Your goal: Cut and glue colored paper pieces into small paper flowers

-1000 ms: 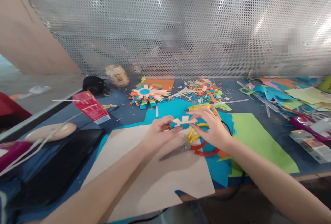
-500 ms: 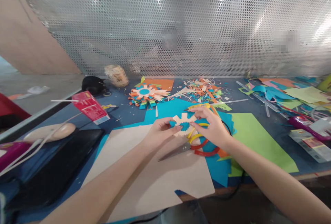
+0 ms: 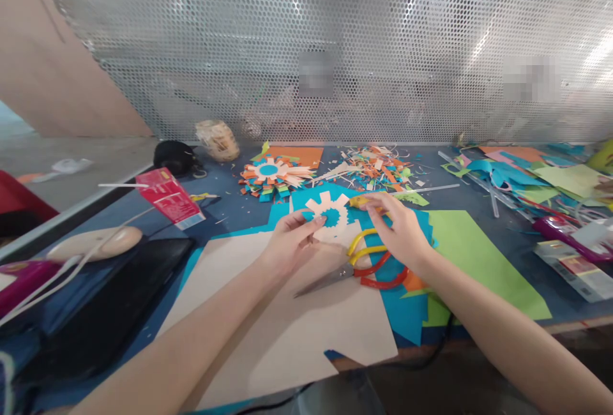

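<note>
A cream paper ring (image 3: 342,217) with square tabs around its outer edge is pinched in my left hand (image 3: 292,236), over blue and cream paper. My right hand (image 3: 400,226) is apart from the ring. Its fingers are closed around a small yellow tool (image 3: 358,201) whose kind I cannot make out, since they cover most of it. Just below lie scissors (image 3: 330,281) with red handles, blades pointing left. Yellow loop handles (image 3: 361,246) of another pair rest beside them. A large cream sheet (image 3: 287,332) spreads under my forearms.
Behind my hands sit a layered paper flower (image 3: 268,172) and a heap of paper scraps (image 3: 378,166). At left are a red drink carton (image 3: 170,198), a glue gun (image 3: 93,246) and a black tray-like slab (image 3: 105,306). Green paper (image 3: 483,268) lies right; a perforated metal panel (image 3: 239,51) stands behind.
My right hand has let go of the paper ring and closed on the yellow tool behind it. The ring, still in my left hand, has shifted slightly left and up.
</note>
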### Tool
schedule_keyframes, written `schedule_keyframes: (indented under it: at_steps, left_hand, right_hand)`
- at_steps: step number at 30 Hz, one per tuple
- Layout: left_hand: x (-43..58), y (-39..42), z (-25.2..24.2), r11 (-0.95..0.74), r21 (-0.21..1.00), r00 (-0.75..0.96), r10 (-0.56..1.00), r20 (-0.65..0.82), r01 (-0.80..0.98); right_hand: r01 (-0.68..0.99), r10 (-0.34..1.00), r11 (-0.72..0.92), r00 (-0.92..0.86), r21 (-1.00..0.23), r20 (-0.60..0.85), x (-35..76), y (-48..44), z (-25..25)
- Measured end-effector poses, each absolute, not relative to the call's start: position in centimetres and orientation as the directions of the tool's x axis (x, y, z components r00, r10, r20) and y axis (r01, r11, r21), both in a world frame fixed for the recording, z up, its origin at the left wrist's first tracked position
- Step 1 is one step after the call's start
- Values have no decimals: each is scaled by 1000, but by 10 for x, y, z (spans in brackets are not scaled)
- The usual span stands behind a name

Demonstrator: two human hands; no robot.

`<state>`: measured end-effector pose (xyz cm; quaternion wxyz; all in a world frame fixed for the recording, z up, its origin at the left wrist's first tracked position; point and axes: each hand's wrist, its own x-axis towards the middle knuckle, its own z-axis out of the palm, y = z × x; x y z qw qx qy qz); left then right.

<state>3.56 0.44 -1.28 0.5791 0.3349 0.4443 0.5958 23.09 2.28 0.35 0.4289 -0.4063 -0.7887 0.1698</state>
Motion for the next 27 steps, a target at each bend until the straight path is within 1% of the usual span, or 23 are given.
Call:
schedule_keyframes:
  at_steps: [3,5,11,16,24,27]
  left_hand:
    - [36,6,-11,63,910,-125,984,-124,-409]
    - [36,6,-10,64,908,-126,984,-127,-415]
    - [35,6,-12,67,910,-114,986,-124,-410]
    - [35,6,-15,82,914,-81,989,-124,-398]
    - [34,6,-18,102,922,-60,989,-133,-373]
    - [33,6,-19,100,926,-60,990,-130,-365]
  right_hand:
    - [456,797,600,-274,-657,538,231,23,5]
    - [447,794,605,-272,-659,544,231,23,5]
    - [506,776,621,-290,-598,560,229,25,1]
    - [511,755,644,-301,-570,583,231,27,-1]
    - [502,768,627,-266,-596,583,231,24,2]
    - [451,771,631,-280,-631,571,229,22,4]
